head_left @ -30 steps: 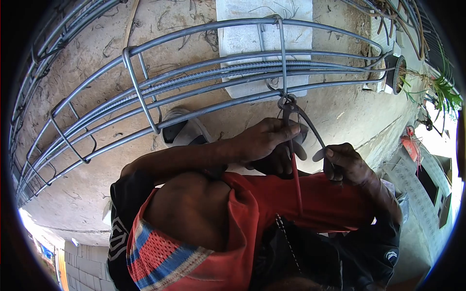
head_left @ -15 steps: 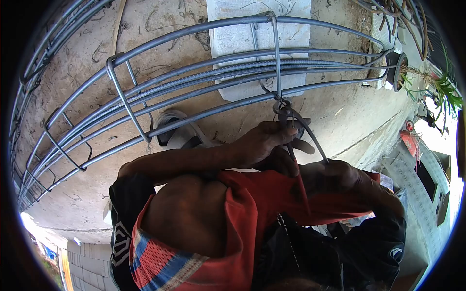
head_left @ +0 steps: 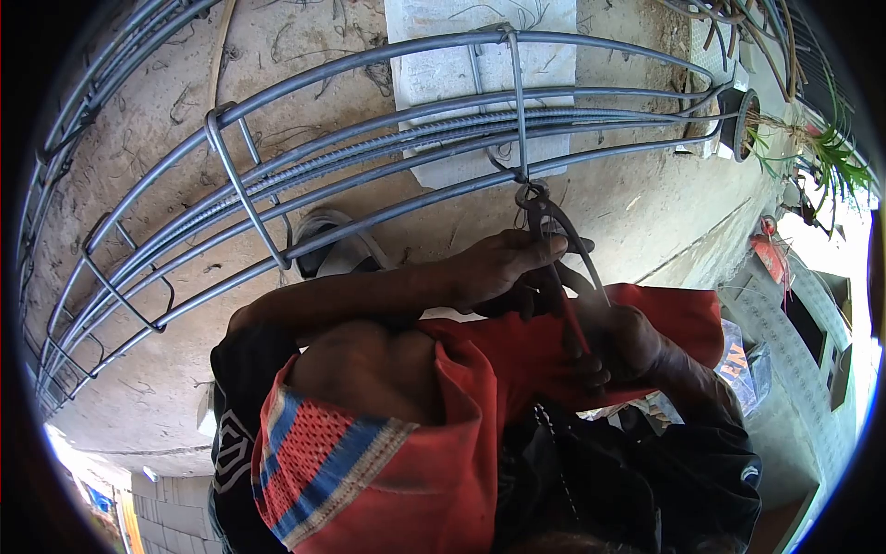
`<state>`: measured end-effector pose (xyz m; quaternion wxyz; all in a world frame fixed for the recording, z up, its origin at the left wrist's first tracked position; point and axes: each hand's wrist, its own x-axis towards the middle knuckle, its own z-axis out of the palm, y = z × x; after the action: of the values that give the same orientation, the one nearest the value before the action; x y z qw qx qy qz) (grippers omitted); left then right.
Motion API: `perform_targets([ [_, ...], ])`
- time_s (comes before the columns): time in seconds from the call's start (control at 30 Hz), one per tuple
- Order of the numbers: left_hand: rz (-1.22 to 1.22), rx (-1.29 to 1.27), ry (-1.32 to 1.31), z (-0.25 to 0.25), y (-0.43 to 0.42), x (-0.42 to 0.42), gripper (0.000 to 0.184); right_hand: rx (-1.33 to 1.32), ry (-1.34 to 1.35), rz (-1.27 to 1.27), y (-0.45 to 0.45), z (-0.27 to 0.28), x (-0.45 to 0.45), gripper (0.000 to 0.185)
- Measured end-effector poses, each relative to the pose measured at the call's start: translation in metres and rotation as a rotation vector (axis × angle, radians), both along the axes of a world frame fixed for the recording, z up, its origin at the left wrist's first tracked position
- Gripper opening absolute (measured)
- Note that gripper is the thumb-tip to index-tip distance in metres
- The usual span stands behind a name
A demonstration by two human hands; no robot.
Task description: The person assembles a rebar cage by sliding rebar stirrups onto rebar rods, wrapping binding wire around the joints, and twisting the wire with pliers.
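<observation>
A rebar cage [head_left: 388,143] of long grey bars and square ties crosses the view. The jaws of the pincers [head_left: 543,214], one handle with a red grip, are at the lower corner of a tie [head_left: 520,102]. My left hand [head_left: 508,268] is closed around the pincers just below the jaws, thumb on the upper handle. Lower right, my right hand [head_left: 614,342] is wrapped round the handles, its fingers partly blurred. Any wire in the jaws is too small to make out.
Under the cage lies a white sheet [head_left: 434,83] on the concrete floor with wire scraps. A shoe [head_left: 337,245] shows below the bars. More bars [head_left: 92,83] curve at upper left. A potted plant [head_left: 738,125] stands at right, near a red object [head_left: 769,254].
My right hand has moved left and down, closing round the handles, which are nearer each other. The cage has shifted slightly left in view. My left hand keeps its hold.
</observation>
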<state>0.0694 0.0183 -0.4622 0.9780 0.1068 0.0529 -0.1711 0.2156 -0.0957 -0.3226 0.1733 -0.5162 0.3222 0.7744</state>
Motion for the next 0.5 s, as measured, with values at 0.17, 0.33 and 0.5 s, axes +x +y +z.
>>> perform_targets([
  [0.17, -0.043, 0.016, -0.025, -0.001, -0.014, 0.005, 0.051, -0.004, -0.089, 0.189, 0.007, 0.001, -0.008, 0.048],
  [0.33, 0.081, 0.069, -0.098, -0.01, -0.024, 0.007, 0.05, 0.002, -0.022, 0.107, 0.001, -0.002, -0.007, 0.047],
  [0.5, 0.136, 0.085, -0.081, -0.018, -0.03, 0.013, 0.053, -0.01, 0.022, 0.054, 0.002, -0.003, -0.007, 0.047],
])
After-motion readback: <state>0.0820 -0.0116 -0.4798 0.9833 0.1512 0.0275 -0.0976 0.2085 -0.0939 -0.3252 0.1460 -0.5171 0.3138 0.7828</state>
